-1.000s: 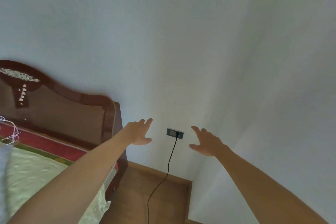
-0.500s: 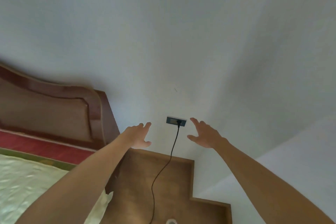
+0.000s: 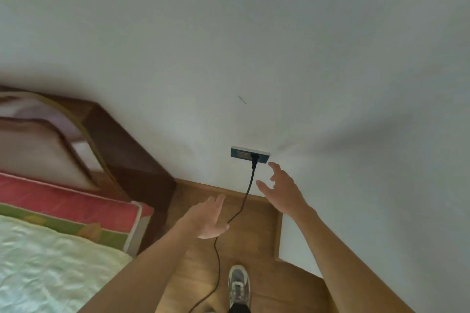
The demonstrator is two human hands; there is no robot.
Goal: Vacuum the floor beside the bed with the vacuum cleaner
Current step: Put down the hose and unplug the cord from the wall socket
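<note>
1. Black cord [image 3: 248, 190], plugged into wall socket [image 3: 250, 155], drops between my hands.
2. Left hand [image 3: 207, 217] and right hand [image 3: 282, 189] spread, holding nothing; right nearest socket.
3. Wood floor [image 3: 254, 241] below them; bed [image 3: 50, 249] beyond left hand.

We are in a bedroom of a home. Left of our left hand [image 3: 207, 218] stands a bed [image 3: 58, 234] with a dark wooden headboard [image 3: 127, 150], a red and green mattress edge [image 3: 76, 201] and a pale quilted cover [image 3: 50, 274]. Beyond both hands rises a plain white wall [image 3: 229, 46]. A socket [image 3: 248, 155] sits just above our right hand [image 3: 283, 190], and a black cord [image 3: 245, 198] plugged into it hangs down between the hands. Under the hands lies a brown wooden floor [image 3: 256, 241], with a matching skirting board [image 3: 203, 185] along the wall's foot.
</note>
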